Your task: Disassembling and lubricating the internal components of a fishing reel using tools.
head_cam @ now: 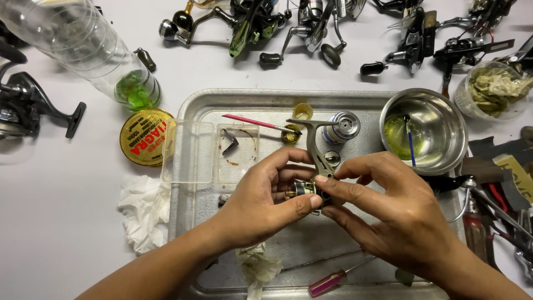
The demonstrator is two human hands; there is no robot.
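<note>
Left hand (pixel 265 195): closed around the lower body of a fishing reel frame (pixel 312 166), thumb pressed under it, above the middle of the tray.
Right hand (pixel 388 208): fingertips pinched on the same reel frame from the right side, index finger laid across its dark lower end.
Reel frame: held clear of the tray floor; its pale stem rises toward the tray's far edge and ends in a flat foot.
Metal tray (pixel 189 166): rectangular, rounded corners, raised rim; it sits at the near middle of the bench.
Tray, far side: a spool (pixel 341 126), a red-handled brush (pixel 258 123) and a clear plastic box (pixel 214 153) that overhangs the left rim.
Tray, right far corner: a steel bowl (pixel 438 125) with green liquid and a blue brush, reaching past the rim.
Tray, near edge: a pink-handled screwdriver (pixel 327 282) and crumpled tissue (pixel 258 269).
Open room: bare tray floor lies below the hands; bare bench lies at the near left corner.
Bench, left of tray: white tissue (pixel 141 208), a yellow round tin (pixel 145 136), a clear bottle (pixel 83 47).
Bench, far edge: a row of fishing reels (pixel 311 28).
Bench, right edge: crowded hand tools (pixel 499 205).
</note>
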